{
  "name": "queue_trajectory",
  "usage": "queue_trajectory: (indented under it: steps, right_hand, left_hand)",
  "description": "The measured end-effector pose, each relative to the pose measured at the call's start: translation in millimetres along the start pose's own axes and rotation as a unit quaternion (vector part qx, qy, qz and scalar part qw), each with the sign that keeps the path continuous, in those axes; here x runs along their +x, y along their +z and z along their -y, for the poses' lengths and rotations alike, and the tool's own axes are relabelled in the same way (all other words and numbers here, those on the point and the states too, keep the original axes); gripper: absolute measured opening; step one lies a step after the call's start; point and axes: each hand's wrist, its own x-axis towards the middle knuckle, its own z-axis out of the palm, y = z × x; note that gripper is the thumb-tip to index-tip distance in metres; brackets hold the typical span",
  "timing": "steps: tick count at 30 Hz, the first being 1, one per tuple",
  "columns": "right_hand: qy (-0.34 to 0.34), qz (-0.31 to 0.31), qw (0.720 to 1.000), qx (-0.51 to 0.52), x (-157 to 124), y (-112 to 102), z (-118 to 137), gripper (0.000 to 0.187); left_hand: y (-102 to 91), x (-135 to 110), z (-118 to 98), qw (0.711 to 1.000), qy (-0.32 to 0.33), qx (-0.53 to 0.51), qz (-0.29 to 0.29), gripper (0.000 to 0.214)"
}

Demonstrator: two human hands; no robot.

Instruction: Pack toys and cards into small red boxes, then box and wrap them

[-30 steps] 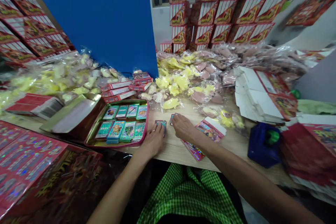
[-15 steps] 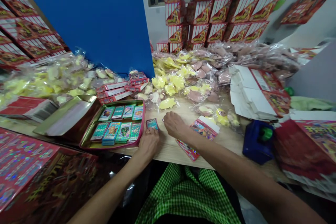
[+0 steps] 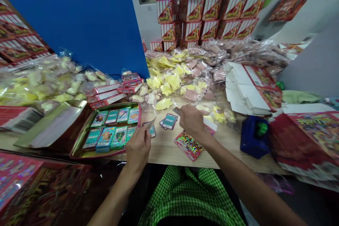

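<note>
My left hand is raised at the table's front edge, pinching a thin card by its edge. A small card stack lies just beyond it. My right hand hovers above the table, with a card sticking out past its fingers. Between the hands rests a loose pile of teal cards. Under my right wrist lies a holographic red card pack. To the left stands a pink-rimmed tin tray holding several rows of card stacks.
Plastic bags of yellow and pink items heap along the table's back. Red boxes stack high behind them beside a blue panel. A blue tape dispenser and flat white-and-red cartons stand right.
Both hands have lifted off the table, each now pinching a card. A small pile of teal cards lies between them. The whole view has shifted left and slightly up.
</note>
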Motion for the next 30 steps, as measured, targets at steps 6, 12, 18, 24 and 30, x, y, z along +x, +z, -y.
queue_trajectory:
  steps: [6, 12, 18, 24, 30]
  right_hand:
    - [-0.007, 0.001, 0.987, 0.161, -20, -14, -24, 0.029]
    - [0.052, -0.118, 0.984, 0.122, -42, -50, -73, 0.02]
    - [0.056, -0.216, 0.973, 0.068, -58, -98, -104, 0.029]
    - [-0.047, -0.205, 0.977, 0.046, -70, -94, -81, 0.013]
    - [-0.199, -0.116, 0.971, -0.061, -82, -93, -49, 0.026]
  left_hand:
    - [30.2, 6, -51, 0.848, -0.17, -0.502, 0.001, 0.049]
    - [69.8, 5, -105, 0.944, -0.064, -0.311, 0.085, 0.065]
    - [89.4, 3, -143, 0.971, 0.053, -0.007, 0.234, 0.109]
    - [71.5, -14, -137, 0.982, 0.104, -0.135, 0.084, 0.108]
    - [75.3, -14, -125, 0.978, 0.078, -0.177, -0.079, 0.113]
